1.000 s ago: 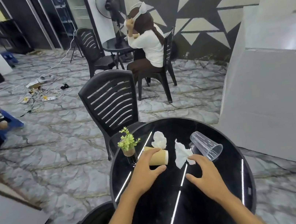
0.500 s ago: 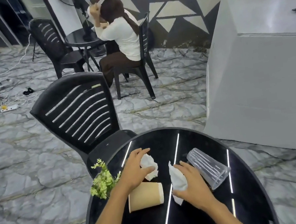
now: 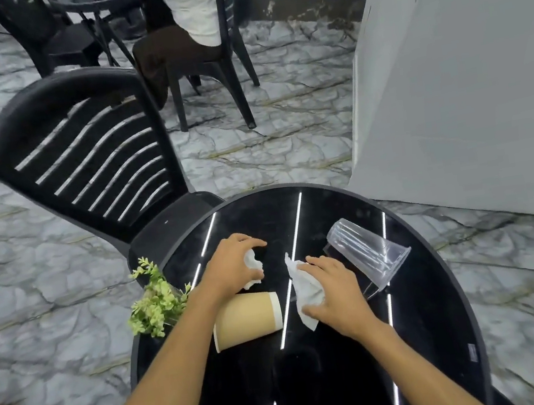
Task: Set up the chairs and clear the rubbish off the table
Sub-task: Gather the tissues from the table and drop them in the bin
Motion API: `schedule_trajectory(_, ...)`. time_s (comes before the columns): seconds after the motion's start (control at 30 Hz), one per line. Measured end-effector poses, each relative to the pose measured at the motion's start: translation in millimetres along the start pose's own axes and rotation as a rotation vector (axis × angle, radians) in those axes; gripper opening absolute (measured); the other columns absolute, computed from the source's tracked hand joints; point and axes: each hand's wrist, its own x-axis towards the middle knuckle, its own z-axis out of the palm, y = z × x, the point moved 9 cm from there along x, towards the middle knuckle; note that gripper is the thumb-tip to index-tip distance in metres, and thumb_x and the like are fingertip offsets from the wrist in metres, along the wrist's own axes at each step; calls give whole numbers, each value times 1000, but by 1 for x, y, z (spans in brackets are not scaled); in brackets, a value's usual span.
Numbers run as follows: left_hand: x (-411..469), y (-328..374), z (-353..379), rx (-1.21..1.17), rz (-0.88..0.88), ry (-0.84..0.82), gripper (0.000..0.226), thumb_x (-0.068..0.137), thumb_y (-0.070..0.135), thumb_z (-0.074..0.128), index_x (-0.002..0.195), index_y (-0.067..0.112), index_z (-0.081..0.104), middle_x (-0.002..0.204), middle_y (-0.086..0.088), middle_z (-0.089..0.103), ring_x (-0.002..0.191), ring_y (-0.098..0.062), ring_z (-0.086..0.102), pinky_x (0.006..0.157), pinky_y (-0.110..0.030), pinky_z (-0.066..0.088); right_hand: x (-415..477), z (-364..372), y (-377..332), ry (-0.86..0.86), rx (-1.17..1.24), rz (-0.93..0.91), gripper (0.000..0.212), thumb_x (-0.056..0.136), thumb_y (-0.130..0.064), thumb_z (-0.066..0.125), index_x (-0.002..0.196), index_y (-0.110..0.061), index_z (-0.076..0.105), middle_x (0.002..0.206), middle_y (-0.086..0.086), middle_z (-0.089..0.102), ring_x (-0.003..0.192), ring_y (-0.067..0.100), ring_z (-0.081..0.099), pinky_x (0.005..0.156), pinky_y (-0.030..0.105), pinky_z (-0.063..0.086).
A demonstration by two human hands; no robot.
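On the round black table [image 3: 435, 343] my left hand [image 3: 230, 270] closes around a crumpled white tissue [image 3: 253, 266]. My right hand [image 3: 335, 287] presses down on and grips a second white tissue [image 3: 305, 292] beside it. A tan paper cup [image 3: 246, 319] lies on its side just below my left wrist. A clear plastic cup [image 3: 367, 255] lies tipped over to the right of my right hand. A black slatted chair [image 3: 86, 160] stands against the table's far left edge.
A small green plant [image 3: 155, 298] in a glass stands at the table's left edge. A white counter block [image 3: 466, 85] rises at the right. Beyond, a person sits on a black chair [image 3: 232, 51] at another table. Marble floor surrounds everything.
My left hand left the paper cup, moved to the far tissue and closed on it. My right hand came down on the other tissue. The view tilted downward and closer.
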Motion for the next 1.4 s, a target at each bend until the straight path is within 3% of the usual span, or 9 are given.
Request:
schedule_trajectory(0.17,0,-3,-6,-47,-10,67,37,80,17,78,114,29,70,125,4,56,119,-15,51,99,-28,42,-3,2,-2,15,-30,-3,50,77,-25,68,125,-35,58,121,-23,54,115,7,40,94,26,29)
schedule_trajectory(0.3,-5,-4,-19,-133,-44,159,23,81,13,74,103,18,75,122,-1,60,114,-17,56,91,-23,41,-5,5,3,-4,123,40,44,82,-17,69,124,-29,61,113,-19,55,106,7,45,96,24,39)
schedule_trajectory(0.43,-19,1,-34,-266,-65,248,13,79,17,75,92,21,75,111,2,64,106,-16,58,86,-26,43,-11,-5,2,22,238,69,41,82,-21,72,121,-29,63,107,-21,57,104,1,53,91,16,41)
schedule_trajectory(0.6,-50,18,-55,-342,-10,344,12,79,24,76,92,25,76,104,6,68,100,-11,58,77,-15,38,-23,-31,-12,84,305,32,45,77,-27,79,120,-29,64,106,-23,60,104,-16,51,84,1,39)
schedule_trajectory(0.77,-118,28,-66,-497,22,425,17,78,28,77,95,32,75,100,13,70,91,-2,60,74,-19,42,-45,-60,-40,108,346,-23,48,72,-36,81,117,-34,64,107,-21,63,102,-12,53,80,3,40)
schedule_trajectory(0.93,-214,18,-55,-608,19,541,19,79,21,79,93,33,76,99,17,72,98,0,63,82,-16,47,-85,-69,-89,56,373,-153,49,69,-39,82,113,-40,62,110,-23,62,105,-11,52,83,-1,37)
schedule_trajectory(1.13,-349,-42,-19,-600,-168,678,19,78,25,80,90,40,75,100,22,70,97,8,60,73,-5,41,-148,-36,-155,-83,426,-303,47,69,-36,82,111,-43,62,112,-23,61,105,-13,52,81,0,39)
schedule_trajectory(1.27,-435,-94,10,-653,-324,733,22,77,22,80,85,43,76,99,20,72,98,13,59,76,0,39,-187,22,-192,-259,431,-339,47,68,-39,79,108,-54,57,106,-29,59,104,-12,52,75,14,49)
schedule_trajectory(1.4,-492,-145,46,-679,-481,752,18,79,16,80,87,32,77,100,12,74,97,16,58,75,2,39,-215,78,-223,-356,379,-394,51,68,-38,80,112,-50,57,111,-26,61,105,-9,54,81,7,41)
